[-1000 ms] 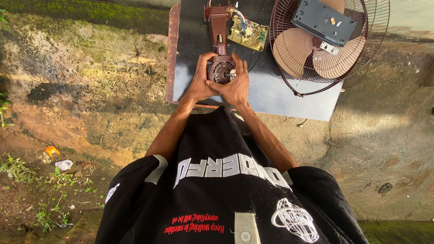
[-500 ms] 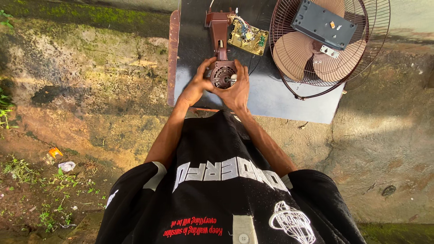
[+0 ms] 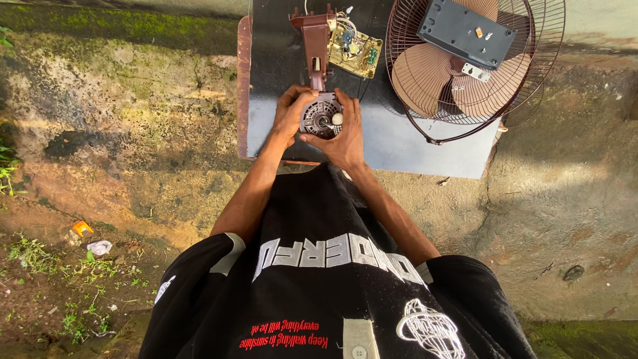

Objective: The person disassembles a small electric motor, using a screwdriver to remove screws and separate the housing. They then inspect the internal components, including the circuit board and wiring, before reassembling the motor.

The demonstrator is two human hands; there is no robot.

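Note:
A round grey fan motor [image 3: 320, 117] with a shaft at its centre sits on a dark flat board [image 3: 399, 146]. My left hand [image 3: 290, 114] cups its left side. My right hand [image 3: 344, 131] wraps its right side, thumb resting on the motor face. A brown plastic fan neck [image 3: 314, 41] rises from the motor's far side. A green circuit board [image 3: 353, 50] with wires lies beside that neck.
A brown wire fan guard with blades [image 3: 458, 70] lies at the right on the board, with a dark rectangular box [image 3: 466, 32] on top. Around the board is mossy, stained concrete ground [image 3: 133, 133]. Small litter [image 3: 90, 238] and weeds are at the lower left.
Both hands stay on the motor with only slight finger shifts; the view has drifted a little.

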